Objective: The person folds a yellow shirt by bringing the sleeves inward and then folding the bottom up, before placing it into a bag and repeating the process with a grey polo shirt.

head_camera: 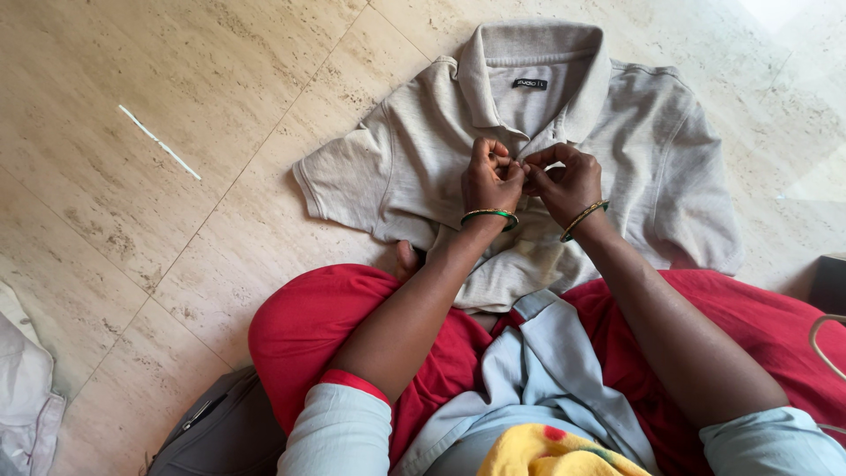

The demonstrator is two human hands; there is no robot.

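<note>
Both hands, left hand (490, 179) and right hand (567, 181), pinch the placket of the grey polo shirt (414, 159) on the floor (132, 220); collar at twelve o'clock.

Shirt (423, 167) placket hidden behind left hand (490, 181) and right hand (568, 183); hem under red lap. Collar label too small to read. White cloth (22, 388) cut off at left edge, grey bag (220, 432) at bottom edge, dark box (830, 282) at right edge.
</note>
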